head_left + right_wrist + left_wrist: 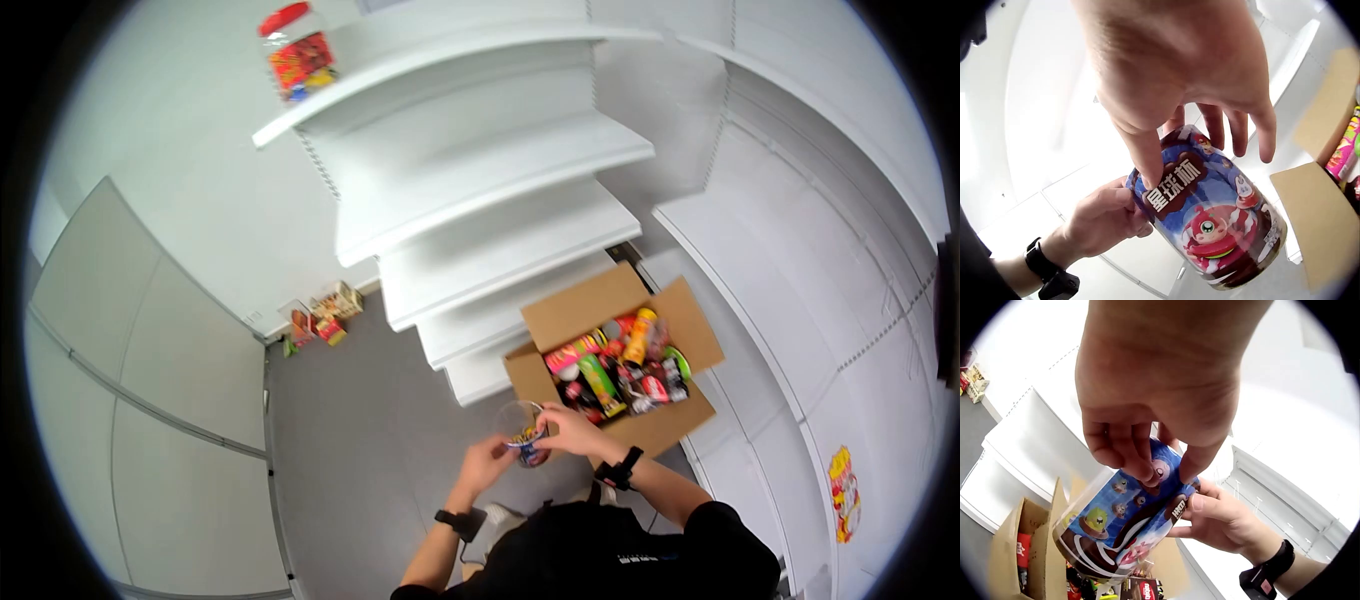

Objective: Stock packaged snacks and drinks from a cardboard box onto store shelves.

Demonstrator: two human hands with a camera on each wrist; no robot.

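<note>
Both hands hold a plastic snack jar (530,455) with a blue and brown cartoon label, in front of the body. Its printed side, tilted, fills the middle of the left wrist view. My left hand (483,465) pinches the jar near its upper end between thumb and fingers. From the other side, my right hand (572,432) grips the same end, its thumb (1149,165) beside the white lettering and its fingers reaching behind. A cardboard box (655,432) stands open just beyond the right hand, full of packaged snacks (600,385).
White shelves (500,245) rise in front, with a red-lidded jar (300,55) on the top one. More shelving (760,250) runs along the right. Several small packages (330,315) lie on the grey floor (360,430) by the wall. White cabinet panels (150,340) stand at left.
</note>
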